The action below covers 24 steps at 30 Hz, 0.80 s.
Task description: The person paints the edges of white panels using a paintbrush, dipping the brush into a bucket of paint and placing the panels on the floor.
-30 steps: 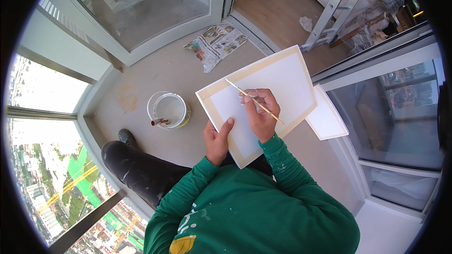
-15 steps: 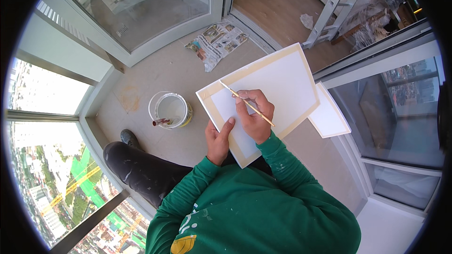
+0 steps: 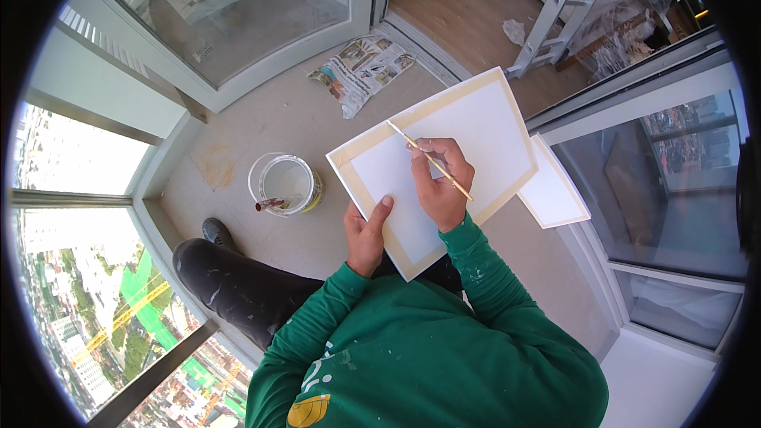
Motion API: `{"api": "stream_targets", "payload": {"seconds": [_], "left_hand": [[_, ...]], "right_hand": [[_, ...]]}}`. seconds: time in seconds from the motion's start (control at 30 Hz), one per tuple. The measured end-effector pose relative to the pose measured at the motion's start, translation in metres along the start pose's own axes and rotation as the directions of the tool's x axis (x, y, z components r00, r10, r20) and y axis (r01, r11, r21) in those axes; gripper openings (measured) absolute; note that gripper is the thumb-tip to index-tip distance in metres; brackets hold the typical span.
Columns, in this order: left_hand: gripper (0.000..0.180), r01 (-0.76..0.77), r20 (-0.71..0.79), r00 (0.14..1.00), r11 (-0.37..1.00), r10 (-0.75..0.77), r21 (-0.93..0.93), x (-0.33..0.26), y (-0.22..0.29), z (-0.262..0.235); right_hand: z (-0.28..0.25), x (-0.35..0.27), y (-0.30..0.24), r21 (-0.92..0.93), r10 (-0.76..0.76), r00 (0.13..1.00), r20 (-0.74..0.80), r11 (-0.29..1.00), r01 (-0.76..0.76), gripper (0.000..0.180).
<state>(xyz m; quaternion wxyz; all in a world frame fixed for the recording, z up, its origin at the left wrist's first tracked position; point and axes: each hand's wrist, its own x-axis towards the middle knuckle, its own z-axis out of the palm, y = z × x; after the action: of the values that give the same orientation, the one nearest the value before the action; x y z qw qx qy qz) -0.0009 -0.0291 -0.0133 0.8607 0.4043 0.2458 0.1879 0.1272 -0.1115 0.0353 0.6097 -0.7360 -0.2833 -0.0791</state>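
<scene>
Nearest the viewer, a paint-flecked green long-sleeved shirt (image 3: 428,341) filled the lower field, with dark, marked trousers (image 3: 238,281) and a shoe (image 3: 216,232) extending to the left. The left hand (image 3: 366,238) pinched the near left edge of a white rectangular panel (image 3: 487,131), its thumb on the upper face and its fingers mostly hidden beneath. The panel lay tilted across the front of the body, bordered by tan masking tape (image 3: 436,109). Above it, the right hand (image 3: 441,186) pinched a slender paintbrush (image 3: 435,165) between thumb and fingers; the bristle end overlay the far taped border, though contact could not be confirmed. To the panel's left, a bucket (image 3: 317,194) stood upright on the floor (image 3: 261,111), a dark-red-handled tool (image 3: 269,204) resting at its rim. A second white panel (image 3: 555,190) showed just beyond the first panel's right side, partly covered by it. Farther off, a newspaper sheet (image 3: 361,71) lay near the doorway; past the threshold stood a metal ladder (image 3: 555,24), beside crumpled clear plastic sheeting (image 3: 618,51).
</scene>
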Motion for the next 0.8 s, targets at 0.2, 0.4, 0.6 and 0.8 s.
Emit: {"api": "stream_targets", "payload": {"seconds": [0.2,0.4,0.6,0.8], "left_hand": [[0.036,-0.010,0.005,1.000,1.000,0.010,-0.012,0.001,-0.005,-0.002],[0.035,-0.018,0.004,1.000,0.999,0.018,-0.028,0.000,-0.005,-0.003],[0.035,0.003,-0.009,1.000,1.000,-0.003,-0.016,-0.002,-0.002,-0.001],[0.035,0.013,-0.003,1.000,1.000,-0.013,-0.022,-0.002,-0.003,-0.003]], "right_hand": [[0.010,-0.011,-0.009,0.005,-0.009,0.996,0.084,1.000,0.009,0.013],[0.011,-0.011,-0.014,-0.001,-0.018,0.997,0.080,1.000,0.018,0.012],[-0.001,0.001,0.000,-0.072,-0.059,0.996,-0.064,0.996,0.054,0.012],[0.004,-0.006,-0.009,-0.066,-0.022,0.999,0.036,0.998,0.024,0.013]]}}
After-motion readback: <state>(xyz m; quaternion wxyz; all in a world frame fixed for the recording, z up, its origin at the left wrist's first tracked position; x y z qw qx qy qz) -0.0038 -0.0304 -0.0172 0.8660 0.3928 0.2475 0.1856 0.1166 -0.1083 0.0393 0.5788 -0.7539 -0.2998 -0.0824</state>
